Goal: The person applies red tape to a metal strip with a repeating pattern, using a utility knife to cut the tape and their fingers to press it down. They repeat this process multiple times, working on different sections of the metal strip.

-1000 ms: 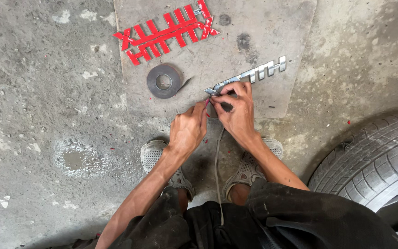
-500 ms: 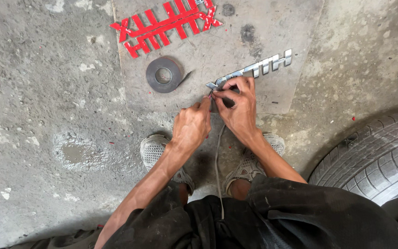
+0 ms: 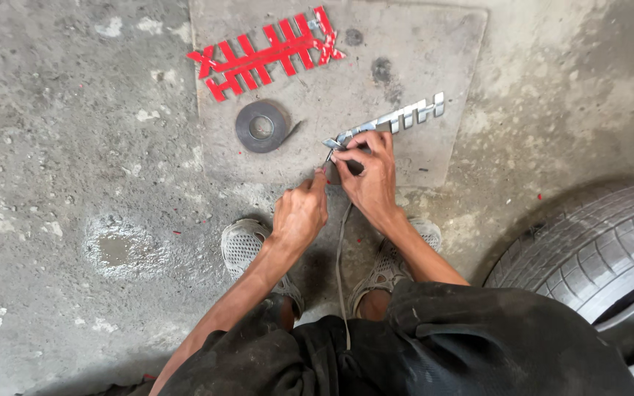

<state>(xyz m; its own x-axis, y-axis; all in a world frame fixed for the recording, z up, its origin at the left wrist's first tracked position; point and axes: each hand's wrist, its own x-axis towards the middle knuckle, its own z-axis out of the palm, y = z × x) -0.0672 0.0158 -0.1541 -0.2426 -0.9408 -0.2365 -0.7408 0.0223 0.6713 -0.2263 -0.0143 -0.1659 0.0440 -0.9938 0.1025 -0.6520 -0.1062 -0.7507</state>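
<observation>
A row of shiny silver letters [image 3: 398, 119] is seen lying on a flat grey board [image 3: 449, 44] on the concrete floor [image 3: 60, 147]. The near left end of the row is being held down by the right hand [image 3: 367, 170], with the fingers pressed together on top of it. The left hand [image 3: 300, 213] is placed just beside the right one, a little nearer and to the left. Its fingertips are pinched together on something thin at the end of the row, but what is pinched is too small to be told. The two hands are almost touching.

A dark roll of tape [image 3: 261, 126] is laid on the board to the left of the hands, with a short loose end sticking out. Farther away, a set of red letters [image 3: 266, 53] is laid near the far edge of the board. Two mesh shoes are seen near the hands, the left shoe [image 3: 242, 246] and the right shoe [image 3: 390, 268], both set on the floor. A thin cord [image 3: 339, 271] is hung down between them. A black tyre [image 3: 588, 257] is seen at the near right, well apart from the hands
</observation>
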